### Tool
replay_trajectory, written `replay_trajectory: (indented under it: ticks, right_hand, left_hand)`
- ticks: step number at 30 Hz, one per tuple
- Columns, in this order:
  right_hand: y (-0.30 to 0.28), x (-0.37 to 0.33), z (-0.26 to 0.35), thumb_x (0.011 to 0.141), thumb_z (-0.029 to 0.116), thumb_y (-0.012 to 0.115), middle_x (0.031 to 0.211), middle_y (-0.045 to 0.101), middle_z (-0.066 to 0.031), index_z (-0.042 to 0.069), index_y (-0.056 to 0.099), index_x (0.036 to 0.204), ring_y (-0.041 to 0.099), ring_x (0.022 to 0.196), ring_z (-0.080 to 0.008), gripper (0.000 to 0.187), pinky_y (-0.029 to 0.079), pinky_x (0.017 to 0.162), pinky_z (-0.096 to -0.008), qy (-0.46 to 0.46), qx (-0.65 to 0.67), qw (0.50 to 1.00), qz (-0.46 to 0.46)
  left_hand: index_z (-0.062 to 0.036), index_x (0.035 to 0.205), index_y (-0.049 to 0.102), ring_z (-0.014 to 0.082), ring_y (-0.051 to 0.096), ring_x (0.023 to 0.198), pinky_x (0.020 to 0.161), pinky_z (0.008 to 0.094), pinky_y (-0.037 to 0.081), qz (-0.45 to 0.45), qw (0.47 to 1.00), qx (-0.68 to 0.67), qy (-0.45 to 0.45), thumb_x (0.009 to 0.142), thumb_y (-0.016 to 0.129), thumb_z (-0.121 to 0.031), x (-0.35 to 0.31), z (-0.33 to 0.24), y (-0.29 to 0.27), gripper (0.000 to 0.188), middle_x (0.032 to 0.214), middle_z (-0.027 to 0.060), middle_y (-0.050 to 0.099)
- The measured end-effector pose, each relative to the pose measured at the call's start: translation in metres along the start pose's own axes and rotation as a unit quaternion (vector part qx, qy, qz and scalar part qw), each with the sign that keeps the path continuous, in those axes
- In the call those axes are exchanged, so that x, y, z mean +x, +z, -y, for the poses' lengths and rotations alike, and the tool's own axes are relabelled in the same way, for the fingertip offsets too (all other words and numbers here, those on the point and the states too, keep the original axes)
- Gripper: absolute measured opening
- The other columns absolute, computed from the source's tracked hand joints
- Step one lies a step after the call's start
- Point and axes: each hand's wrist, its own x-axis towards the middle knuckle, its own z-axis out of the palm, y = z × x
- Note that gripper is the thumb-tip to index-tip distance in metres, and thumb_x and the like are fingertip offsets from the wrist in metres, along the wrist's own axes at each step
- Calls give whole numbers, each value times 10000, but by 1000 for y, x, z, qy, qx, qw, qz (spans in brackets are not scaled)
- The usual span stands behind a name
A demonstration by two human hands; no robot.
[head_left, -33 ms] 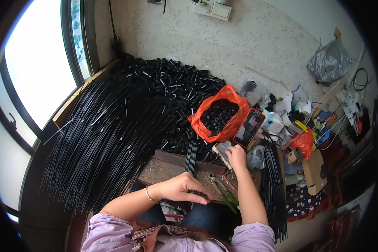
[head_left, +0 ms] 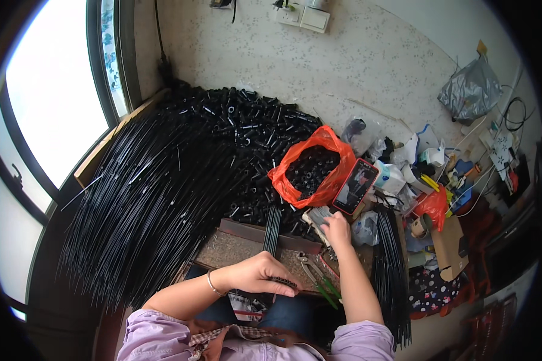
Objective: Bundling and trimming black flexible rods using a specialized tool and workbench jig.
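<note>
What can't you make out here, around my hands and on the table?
All in the head view:
- middle of the rods: covered by the left hand
- whether the right hand holds anything: too small, partly hidden by the hand itself
- what the phone displays: too small
- bottom of the orange bag: hidden by black parts inside

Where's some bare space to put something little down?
Mostly the brown worktop: a small patch left of the dark rods, between the metal bar and the left hand, and a narrower one between those rods and the pliers. Both look speckled with bits. Beyond the bar, black parts are heaped thickly, and it's crowded around the phone too.
</note>
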Motion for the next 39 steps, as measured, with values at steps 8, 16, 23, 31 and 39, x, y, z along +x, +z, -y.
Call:
replay_trajectory:
  ticks: [8,16,23,31,39]
  right_hand:
    - [3,1,3,691,103,663,814,523,-76,49,617,699,525,826,-260,72,473,686,-366,-53,-19,998,-25]
    - [0,-1,0,662,116,688,767,546,-53,68,635,681,515,811,-251,74,461,697,-354,-101,-12,994,-35]
    - [-42,-10,57,763,38,610,800,571,-73,23,621,822,544,694,-206,62,442,611,-300,-82,297,943,-129]
    - [-145,-88,163,715,-58,603,739,546,-81,35,651,909,513,625,-198,221,423,562,-282,-169,244,949,-108]
    - [-154,-104,162,704,-72,595,718,540,-95,27,654,917,522,650,-230,242,436,593,-299,-154,199,960,-125]
  left_hand:
    - [35,964,642,251,645,838,778,318,497,-46,998,21,41,787,651,-80,6,-7,-15,212,849,137,666]
    - [52,954,639,233,647,813,740,307,503,-52,998,-5,22,791,646,-75,5,-10,-12,206,856,151,661]
    - [44,919,646,212,651,774,713,284,502,-107,994,30,17,792,645,-83,0,-12,-9,179,826,135,665]
    - [29,898,652,188,652,750,689,274,504,-167,980,103,45,789,652,-100,-1,-8,-7,169,806,118,666]
    - [14,893,657,190,651,741,677,278,504,-162,979,110,51,792,650,-113,-5,-14,5,162,805,120,665]
